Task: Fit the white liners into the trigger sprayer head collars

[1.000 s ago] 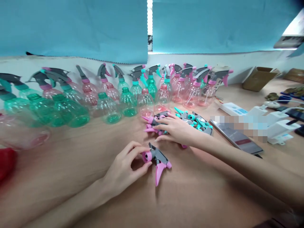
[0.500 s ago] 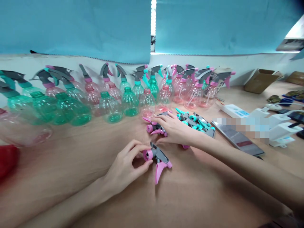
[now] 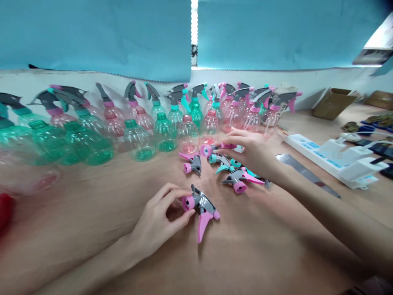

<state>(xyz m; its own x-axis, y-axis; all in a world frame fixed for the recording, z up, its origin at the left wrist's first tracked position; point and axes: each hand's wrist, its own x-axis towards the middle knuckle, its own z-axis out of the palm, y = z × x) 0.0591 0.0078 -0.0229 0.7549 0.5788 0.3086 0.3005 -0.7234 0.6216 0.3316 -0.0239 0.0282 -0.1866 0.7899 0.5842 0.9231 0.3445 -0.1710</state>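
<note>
My left hand is closed, thumb and fingers pinching the pink collar of a grey-and-pink trigger spray head just above the table. Its pink trigger points down toward me. Farther off, my right hand is closed on a second pink-and-grey spray head, whose open collar faces left; the fingers partly cover it. Below that hand lie a loose pink-and-grey spray head and several turquoise-and-grey ones. Another pink-and-grey head rests just left of the pile.
Behind stand several open-necked bottles, green and pink, and bottles with spray heads fitted. To the right are a phone, a white power strip with chargers and a cardboard box. Something red sits at far left.
My right hand has risen from the pile and moved right, with a pink-and-grey spray head now in its fingers. The left hand keeps its hold on its spray head, nearly still.
</note>
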